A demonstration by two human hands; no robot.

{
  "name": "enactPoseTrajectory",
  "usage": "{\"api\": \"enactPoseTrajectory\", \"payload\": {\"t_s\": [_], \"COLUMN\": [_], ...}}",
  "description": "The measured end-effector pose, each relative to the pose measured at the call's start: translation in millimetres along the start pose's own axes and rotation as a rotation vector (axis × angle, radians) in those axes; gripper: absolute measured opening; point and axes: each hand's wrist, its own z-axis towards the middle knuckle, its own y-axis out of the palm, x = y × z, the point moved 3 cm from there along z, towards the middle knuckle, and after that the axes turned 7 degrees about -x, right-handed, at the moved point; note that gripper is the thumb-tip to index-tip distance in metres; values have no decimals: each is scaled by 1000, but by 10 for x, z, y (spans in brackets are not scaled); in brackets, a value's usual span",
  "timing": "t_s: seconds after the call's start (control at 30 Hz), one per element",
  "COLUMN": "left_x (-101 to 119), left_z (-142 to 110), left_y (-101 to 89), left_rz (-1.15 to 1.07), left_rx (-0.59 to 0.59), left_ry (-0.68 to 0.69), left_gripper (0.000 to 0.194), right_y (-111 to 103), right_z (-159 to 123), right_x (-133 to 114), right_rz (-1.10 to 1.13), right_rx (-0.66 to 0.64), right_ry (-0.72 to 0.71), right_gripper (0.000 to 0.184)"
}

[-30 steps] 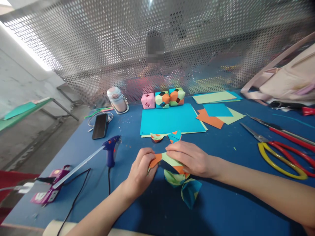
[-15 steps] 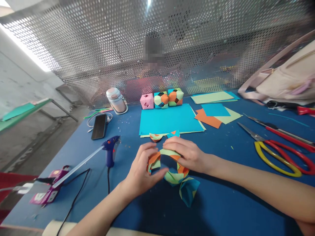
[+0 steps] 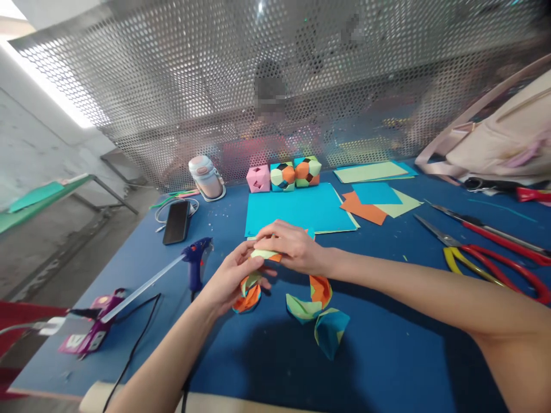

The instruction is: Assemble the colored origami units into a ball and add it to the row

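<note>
Both hands are together above the blue table, closed on folded paper pieces in green and orange. My left hand (image 3: pixel 235 272) pinches a pale green folded paper piece (image 3: pixel 266 254) between thumb and fingers, and an orange-and-green folded section (image 3: pixel 248 295) hangs below its palm. My right hand (image 3: pixel 297 246) reaches over from the right, its fingers closed on the same piece and hiding part of it. To the right on the table lies another run of joined folded paper (image 3: pixel 316 301), orange and green with a blue end (image 3: pixel 331 331). Whether the two runs still join behind my right hand is hidden.
A blue glue gun (image 3: pixel 196 264) with a long stick stands left, its cord trailing; a phone (image 3: pixel 176 222) and bottle (image 3: pixel 206 176) are behind. Finished paper balls (image 3: pixel 283 175) and blue sheets (image 3: pixel 297 206) sit ahead. Scissors (image 3: pixel 465 249) and a cutter (image 3: pixel 495 232) lie right.
The paper ring that both hands held has opened at its left front. My left hand has drawn its end left and down, and my right hand has moved left to meet it.
</note>
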Motion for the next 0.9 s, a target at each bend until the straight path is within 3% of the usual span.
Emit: {"api": "enactPoseTrajectory", "payload": {"t_s": [0.1, 0.17, 0.3, 0.4, 0.47, 0.6, 0.73, 0.9], "left_x": [-12, 2, 40, 16, -20, -74, -83, 44], "left_z": [14, 24, 50, 84, 102, 116, 131, 96], "left_y": [-87, -165, -317, -359, -367, -378, -402, -430], "left_rz": [59, 175, 699, 1088, 1224, 1304, 1333, 1329], "left_rx": [48, 113, 292, 354, 386, 466, 465, 436], "left_ry": [12, 46, 106, 91, 57, -2, -21, 50], "left_gripper": [48, 47, 41, 33, 32, 34, 38, 37], "right_y": [43, -10, -238, -366, -418, -512, -539, -448], "right_z": [73, 67, -100, -295, -401, -489, -522, -669], "right_x": [41, 78, 219, 330, 322, 32, -349, -378], "right_rz": [-54, -107, -194, -245, -237, -56, 154, 178], "right_rx": [-91, -182, -242, -278, -331, -434, -570, -633], "right_ry": [-29, 23, 174, 292, 331, 342, 193, 152], "right_gripper": [27, 40, 31, 24, 22, 21, 21, 27]}}
